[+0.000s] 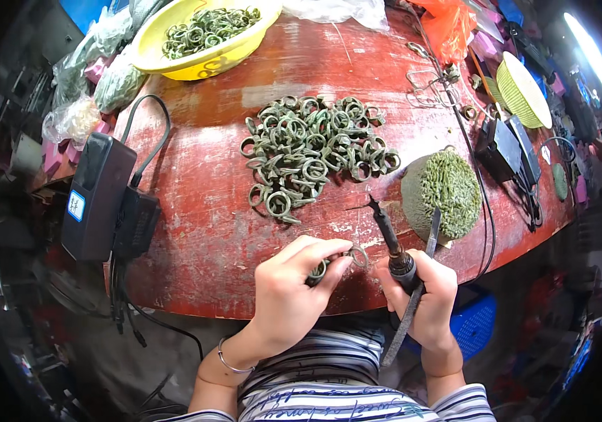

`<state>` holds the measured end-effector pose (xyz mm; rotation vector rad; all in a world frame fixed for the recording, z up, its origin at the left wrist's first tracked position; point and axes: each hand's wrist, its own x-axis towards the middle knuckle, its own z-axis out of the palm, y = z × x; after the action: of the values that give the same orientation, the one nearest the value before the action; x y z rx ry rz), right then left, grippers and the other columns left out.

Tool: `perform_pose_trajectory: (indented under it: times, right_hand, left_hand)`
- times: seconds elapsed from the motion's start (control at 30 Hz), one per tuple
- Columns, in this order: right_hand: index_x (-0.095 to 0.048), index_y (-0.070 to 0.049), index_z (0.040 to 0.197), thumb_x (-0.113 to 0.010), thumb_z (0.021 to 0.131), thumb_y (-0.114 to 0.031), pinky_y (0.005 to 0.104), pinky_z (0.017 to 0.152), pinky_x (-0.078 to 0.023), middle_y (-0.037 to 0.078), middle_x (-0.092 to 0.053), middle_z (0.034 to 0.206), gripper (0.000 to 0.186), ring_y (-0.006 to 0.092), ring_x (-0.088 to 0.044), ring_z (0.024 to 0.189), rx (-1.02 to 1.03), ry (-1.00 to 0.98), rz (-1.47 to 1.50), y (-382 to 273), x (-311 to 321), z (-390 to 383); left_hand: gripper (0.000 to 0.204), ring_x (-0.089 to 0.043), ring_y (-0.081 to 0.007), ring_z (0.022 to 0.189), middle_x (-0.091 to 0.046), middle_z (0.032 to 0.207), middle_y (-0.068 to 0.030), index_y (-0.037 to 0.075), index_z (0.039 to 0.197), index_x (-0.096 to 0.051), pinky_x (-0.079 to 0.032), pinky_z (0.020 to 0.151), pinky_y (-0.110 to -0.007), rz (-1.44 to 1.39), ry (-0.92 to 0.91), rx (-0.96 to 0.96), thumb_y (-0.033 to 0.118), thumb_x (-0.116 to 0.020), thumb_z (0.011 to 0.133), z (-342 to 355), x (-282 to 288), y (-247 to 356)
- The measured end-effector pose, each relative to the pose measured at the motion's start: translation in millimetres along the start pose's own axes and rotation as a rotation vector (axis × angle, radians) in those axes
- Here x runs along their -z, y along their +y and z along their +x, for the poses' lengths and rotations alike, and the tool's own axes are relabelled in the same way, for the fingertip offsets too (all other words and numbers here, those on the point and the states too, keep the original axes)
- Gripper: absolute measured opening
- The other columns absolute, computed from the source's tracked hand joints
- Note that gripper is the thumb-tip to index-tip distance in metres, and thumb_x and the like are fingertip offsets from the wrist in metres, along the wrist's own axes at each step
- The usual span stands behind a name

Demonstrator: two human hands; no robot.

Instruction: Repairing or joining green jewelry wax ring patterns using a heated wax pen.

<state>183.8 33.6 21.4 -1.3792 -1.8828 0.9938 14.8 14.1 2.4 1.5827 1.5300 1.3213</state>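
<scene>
Left hand (pixel 290 288) and right hand (pixel 427 299) hover at the table's (pixel 202 239) near edge, bare space leftward across its scuffed red top (cluttered room (pixel 526 309) around); the right clasps a dark tool (pixel 387 228) and grey strip (pixel 405 327), the left pinches green rings (pixel 361 257).

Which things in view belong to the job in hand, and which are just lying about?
Likely in the job:
green rings in the left hand;
black pointed tool and metal strip in the right hand;
ring pile;
green textured block.

Seemingly lying about:
orange plastic bag;
clear plastic bag, upper left;
blue basket.
</scene>
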Motion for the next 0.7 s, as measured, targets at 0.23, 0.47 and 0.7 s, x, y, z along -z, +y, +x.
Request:
perform_pose_trajectory:
  times: [0.23,0.47,0.7]
  right_hand:
    - [-0.060,0.001,0.086,-0.070,0.072,-0.003,0.0236,0.050,-0.044,0.009,-0.059,0.065,0.018,0.0154,-0.056,0.052,-0.047,0.047,0.125,-1,-3,-8]
    - [-0.061,0.002,0.092,-0.070,0.073,-0.005,0.0227,0.053,-0.045,0.009,-0.061,0.071,0.022,0.0127,-0.059,0.058,-0.038,0.034,0.306,-10,-7,-9]
    - [-0.060,0.001,0.091,-0.073,0.070,-0.005,0.0240,0.053,-0.046,0.010,-0.061,0.072,0.025,0.0151,-0.059,0.057,-0.050,-0.013,0.251,-7,-16,-4]
  left_hand:
    - [0.012,-0.061,-0.0097,0.068,-0.065,0.079,-0.0095,-0.005,0.088,-0.062,-0.048,0.058,-0.019,-0.415,-0.015,0.386,-0.006,-0.063,0.076,-3,7,11]
    - [0.020,-0.064,-0.0195,0.076,-0.065,0.082,-0.0105,0.000,0.088,-0.064,-0.051,0.068,-0.027,-0.241,0.079,0.181,-0.005,-0.068,0.069,-9,0,5]
    - [0.021,-0.063,-0.0169,0.077,-0.065,0.084,-0.0101,0.000,0.089,-0.065,-0.049,0.068,-0.026,-0.400,-0.011,0.314,-0.002,-0.071,0.069,-7,7,7]
